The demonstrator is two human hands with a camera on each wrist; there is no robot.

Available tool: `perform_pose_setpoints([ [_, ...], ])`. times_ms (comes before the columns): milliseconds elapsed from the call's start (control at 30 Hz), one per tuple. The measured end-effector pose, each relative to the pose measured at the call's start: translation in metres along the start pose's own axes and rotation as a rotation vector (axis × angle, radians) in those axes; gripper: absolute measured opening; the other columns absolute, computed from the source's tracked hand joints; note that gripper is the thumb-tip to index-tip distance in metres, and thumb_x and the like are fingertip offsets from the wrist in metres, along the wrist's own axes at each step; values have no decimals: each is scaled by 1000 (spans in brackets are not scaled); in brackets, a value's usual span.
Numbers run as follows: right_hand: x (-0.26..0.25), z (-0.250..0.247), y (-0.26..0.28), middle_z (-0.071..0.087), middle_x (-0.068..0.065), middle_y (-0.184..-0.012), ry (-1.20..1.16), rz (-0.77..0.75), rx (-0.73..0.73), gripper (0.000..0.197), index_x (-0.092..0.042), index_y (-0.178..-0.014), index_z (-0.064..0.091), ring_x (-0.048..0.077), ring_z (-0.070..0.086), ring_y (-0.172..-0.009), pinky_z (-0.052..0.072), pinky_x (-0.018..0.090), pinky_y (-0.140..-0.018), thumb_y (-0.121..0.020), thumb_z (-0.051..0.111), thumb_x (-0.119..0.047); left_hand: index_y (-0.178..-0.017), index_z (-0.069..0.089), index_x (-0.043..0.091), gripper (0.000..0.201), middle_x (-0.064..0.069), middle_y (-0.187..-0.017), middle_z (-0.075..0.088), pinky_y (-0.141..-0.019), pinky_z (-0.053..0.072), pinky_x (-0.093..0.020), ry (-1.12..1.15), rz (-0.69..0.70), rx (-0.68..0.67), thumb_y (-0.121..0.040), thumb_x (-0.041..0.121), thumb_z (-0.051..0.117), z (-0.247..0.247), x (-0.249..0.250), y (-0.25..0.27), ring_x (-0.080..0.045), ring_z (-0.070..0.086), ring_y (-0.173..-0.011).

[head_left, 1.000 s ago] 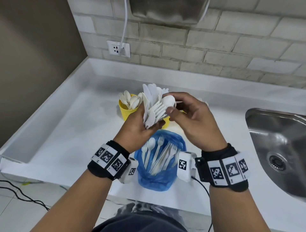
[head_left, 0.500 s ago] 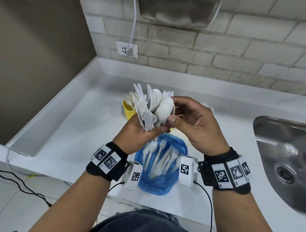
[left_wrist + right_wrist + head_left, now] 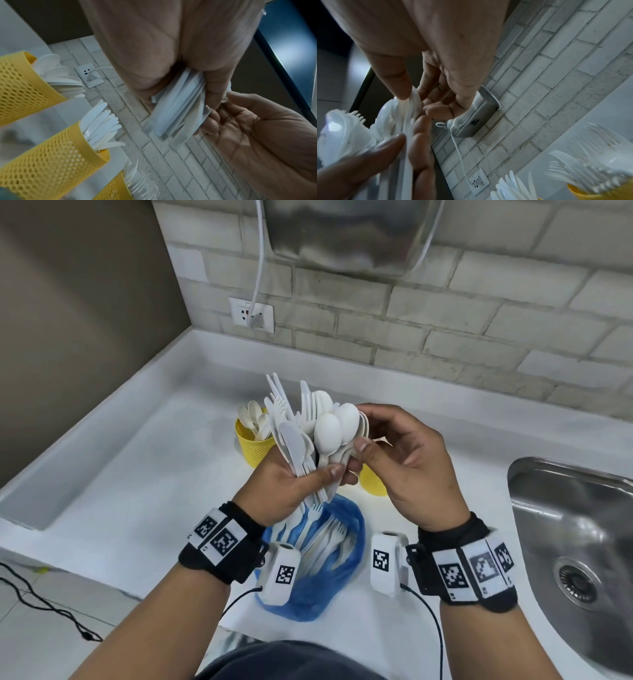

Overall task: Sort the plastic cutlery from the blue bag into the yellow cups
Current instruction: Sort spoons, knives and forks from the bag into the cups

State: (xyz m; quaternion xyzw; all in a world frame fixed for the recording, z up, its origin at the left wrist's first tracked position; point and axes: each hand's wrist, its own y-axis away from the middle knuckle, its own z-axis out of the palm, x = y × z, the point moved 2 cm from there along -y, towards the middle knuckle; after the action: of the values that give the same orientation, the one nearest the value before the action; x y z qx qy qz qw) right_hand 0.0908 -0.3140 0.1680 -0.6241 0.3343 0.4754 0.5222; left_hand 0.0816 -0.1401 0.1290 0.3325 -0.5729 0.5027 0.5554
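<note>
My left hand grips a fanned bundle of white plastic cutlery by the handles, upright above the blue bag. Spoons, forks and knives are mixed in it. My right hand pinches a spoon at the bundle's right edge, thumb in front and fingers curled behind. More forks and spoons lie in the open bag. Behind the hands stand yellow mesh cups: one with spoons, one with knives, one with forks. A cup is mostly hidden by my hands.
The white counter ends in a steel sink on the right. On the brick wall are a socket with a white cable and a metal appliance. A black cable lies on the floor at left.
The bundle has tipped more upright in my left hand and fanned out. My right fingers have shifted to the spoons at its right edge. The bag and cups have not moved.
</note>
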Motion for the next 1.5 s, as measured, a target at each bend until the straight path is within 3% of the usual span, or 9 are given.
perform_pose_setpoints([
  [67, 0, 0, 1, 70, 2, -100, 13, -16, 12, 29, -10, -122, 67, 24, 63, -74, 60, 51, -67, -94, 62, -2, -122, 63, 5, 29, -24, -106, 73, -84, 60, -37, 28, -6, -3, -94, -2, 60, 3, -1, -1, -33, 74, -94],
  [167, 1, -2, 0, 69, 2, -97, 44, -38, 39, 31, -17, -118, 68, 27, 65, -72, 60, 44, -61, -92, 61, 0, -121, 65, 8, 29, -26, -111, 71, -90, 59, -47, -16, -9, 1, -95, -4, 61, 3, -3, -7, -40, 72, -99],
  [300, -1, -10, -8, 67, 8, -116, 157, -106, -24, 43, -19, -119, 66, 27, 65, -101, 57, 39, -81, -84, 61, 6, -124, 66, 12, 31, -13, -113, 75, -98, 55, -52, -184, -31, 41, -94, 6, 70, -2, -3, -13, -30, 72, -107],
  [400, -12, -19, -18, 62, 11, -124, 184, -140, -50, 55, -16, -121, 65, 26, 61, -108, 53, 40, -87, -75, 53, 11, -122, 68, 11, 28, -3, -114, 76, -102, 53, -50, -313, -28, 58, -94, 14, 72, -7, -6, -15, -21, 70, -111],
  [700, -56, -46, -55, 67, -7, -103, 692, -258, -82, 19, -23, -106, 75, 14, 65, -92, 52, 35, -81, -92, 64, -17, -121, 71, 11, 31, 5, -115, 76, -104, 52, -39, -478, -26, 126, -93, 25, 73, -10, -7, -16, -9, 68, -114],
  [867, -72, -41, -55, 66, -7, -102, 753, -344, -117, 20, -25, -107, 76, 14, 63, -92, 49, 28, -81, -92, 65, -17, -118, 73, 11, 26, 13, -112, 74, -98, 49, -17, -533, 36, 159, -93, 20, 71, -8, 0, -17, 2, 66, -111],
  [1000, -63, -26, -41, 65, -7, -104, 698, -314, -150, 22, -25, -109, 76, 13, 62, -94, 50, 29, -80, -91, 67, -15, -121, 69, 14, 34, 5, -114, 75, -99, 55, -39, -553, 69, 188, -91, 29, 73, -9, 3, -16, -8, 69, -110],
  [1100, -54, -19, -34, 65, -7, -104, 642, -272, -128, 22, -24, -110, 75, 16, 62, -95, 51, 34, -80, -92, 69, -13, -119, 69, 18, 28, 3, -114, 75, -97, 55, -47, -537, 81, 171, -92, 24, 73, -10, -4, -17, -14, 70, -110],
  [1500, -40, -8, -32, 66, -4, -100, 601, -221, -98, 12, -20, -102, 77, 17, 64, -90, 50, 27, -76, -93, 71, -14, -98, 65, -3, 15, -15, -87, 68, -72, 51, -50, -711, 55, 179, -93, 11, 68, -31, -31, -24, -34, 64, -82],
])
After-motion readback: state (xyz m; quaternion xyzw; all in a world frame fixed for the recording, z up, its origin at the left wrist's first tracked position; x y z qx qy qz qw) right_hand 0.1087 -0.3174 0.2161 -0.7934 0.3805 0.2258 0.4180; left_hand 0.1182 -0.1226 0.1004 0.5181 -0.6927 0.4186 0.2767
